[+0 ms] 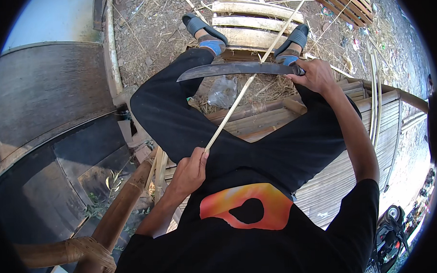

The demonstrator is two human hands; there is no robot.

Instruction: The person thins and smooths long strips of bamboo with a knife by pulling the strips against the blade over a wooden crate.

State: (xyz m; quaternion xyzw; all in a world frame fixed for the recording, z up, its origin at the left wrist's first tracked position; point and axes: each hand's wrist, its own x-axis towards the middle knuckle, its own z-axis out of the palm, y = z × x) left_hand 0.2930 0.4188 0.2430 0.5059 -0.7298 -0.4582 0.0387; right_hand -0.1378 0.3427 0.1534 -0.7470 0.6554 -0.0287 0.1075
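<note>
My left hand point(188, 172) is closed around the near end of a long, thin bamboo strip point(231, 111), just above my lap. The strip slants away to the upper right, passing between my knees. In my right hand point(318, 76) is the handle of a machete point(226, 70), gripped near my right knee. Its long dark blade points left and lies across the strip, and the strip runs on beyond it. Whether the edge bites into the strip cannot be made out.
I sit on a slatted bamboo bench point(322, 200). Slatted wooden crates point(258, 34) lie by my sandalled feet, with a clear plastic bag point(222, 92) nearer. A thick bamboo post point(127, 200) stands at left, beside dark panels point(53, 84). A motorcycle point(391, 236) is at lower right.
</note>
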